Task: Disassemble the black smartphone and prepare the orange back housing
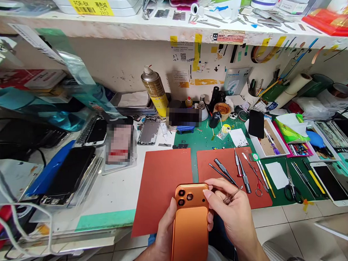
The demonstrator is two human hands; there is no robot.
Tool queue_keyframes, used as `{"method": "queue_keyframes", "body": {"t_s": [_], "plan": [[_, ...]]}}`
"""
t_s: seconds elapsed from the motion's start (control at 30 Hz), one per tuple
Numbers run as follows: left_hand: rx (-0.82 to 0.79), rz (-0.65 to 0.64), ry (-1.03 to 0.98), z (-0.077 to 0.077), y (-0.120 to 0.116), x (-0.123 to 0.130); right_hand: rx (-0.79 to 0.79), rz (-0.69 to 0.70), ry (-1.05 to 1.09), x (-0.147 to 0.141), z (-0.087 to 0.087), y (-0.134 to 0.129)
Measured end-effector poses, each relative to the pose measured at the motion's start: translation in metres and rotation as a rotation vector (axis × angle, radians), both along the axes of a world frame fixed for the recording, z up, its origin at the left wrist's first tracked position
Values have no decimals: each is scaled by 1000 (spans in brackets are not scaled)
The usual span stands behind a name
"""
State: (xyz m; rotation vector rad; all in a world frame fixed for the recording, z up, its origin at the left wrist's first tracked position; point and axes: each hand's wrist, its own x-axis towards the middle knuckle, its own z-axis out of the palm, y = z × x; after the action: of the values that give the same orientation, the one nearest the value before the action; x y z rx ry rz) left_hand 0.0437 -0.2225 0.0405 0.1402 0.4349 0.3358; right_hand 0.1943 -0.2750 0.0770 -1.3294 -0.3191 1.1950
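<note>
An orange phone [191, 234] with a raised camera area and three dark lenses is held upright, back side showing, at the front edge of the bench. My left hand [166, 231] wraps round its left side, with fingertips showing at the right edge. My right hand [231, 208] is at the phone's upper right corner, thumb and index finger pinched by the camera area. A thin metal tool [234, 193], perhaps tweezers, rests between the fingers of my right hand. Whether these fingertips also hold a small part cannot be made out.
Two reddish-brown mats [163, 183] lie on the bench; pens and picks [222, 167] rest on the right one. Scissors [292, 188] and a white phone [333, 183] lie farther right. Dark phones [71, 168] are stacked left. A spray can [155, 91] stands behind, below a shelf [109, 28].
</note>
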Motion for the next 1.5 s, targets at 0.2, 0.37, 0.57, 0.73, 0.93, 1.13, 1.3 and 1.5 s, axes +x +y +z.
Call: {"method": "queue_keyframes", "body": {"t_s": [0.2,0.37,0.57,0.73,0.93,1.13,1.3,1.5], "plan": [[22,3,-15,0,-2,0,-9,-2,26,0,1,0],[7,1,-52,-2,-1,-1,42,17,36,1,-2,-3],[-1,-2,-55,-3,-2,-1,-2,-25,62,-1,1,0],[-11,8,-111,-4,0,0,67,-82,191,1,2,0],[-1,14,-136,-5,1,2,98,-97,184,0,-1,-2],[-29,-7,-115,-4,0,2,58,-74,131,-3,0,-2],[-28,7,-95,-1,0,3,39,-76,7,-4,1,-2],[-25,-10,-53,1,1,1,28,-71,-137,-3,2,-1]]}}
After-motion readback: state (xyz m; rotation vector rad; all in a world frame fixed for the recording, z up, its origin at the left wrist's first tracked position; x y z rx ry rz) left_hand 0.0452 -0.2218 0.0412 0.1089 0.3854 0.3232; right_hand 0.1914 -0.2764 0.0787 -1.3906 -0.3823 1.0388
